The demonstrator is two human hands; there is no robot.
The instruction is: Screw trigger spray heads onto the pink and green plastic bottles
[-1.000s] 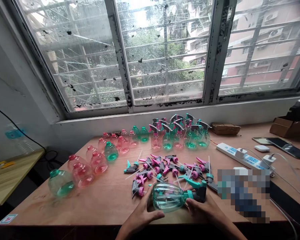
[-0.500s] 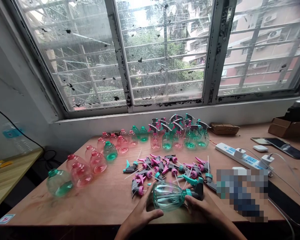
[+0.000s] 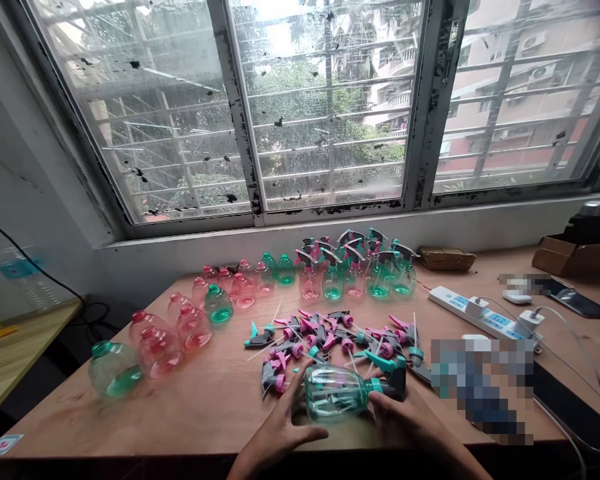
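A clear green spray bottle (image 3: 335,395) with a black-and-teal trigger head lies sideways in the air between my hands, its neck to the right. My left hand (image 3: 286,423) cups its base, fingers behind it and thumb stretched along the near side. At the teal collar my right hand (image 3: 403,410) grips the neck, thumb on the near side and the other fingers mostly hidden. Just beyond the bottle, a pile of loose pink, teal and black trigger spray heads (image 3: 325,333) with thin dip tubes is spread over the wooden table (image 3: 190,413).
Open pink bottles (image 3: 160,352) and green bottles (image 3: 115,370) stand at the left. Finished spray bottles (image 3: 355,273) stand by the window wall. To the right are a power strip (image 3: 485,317) with plugs and cables, a cardboard box (image 3: 575,257) and a blurred patch.
The view has shifted very slightly. Both hands stay around the spray bottle in nearly the same place, and the left thumb sits a little further from its side.
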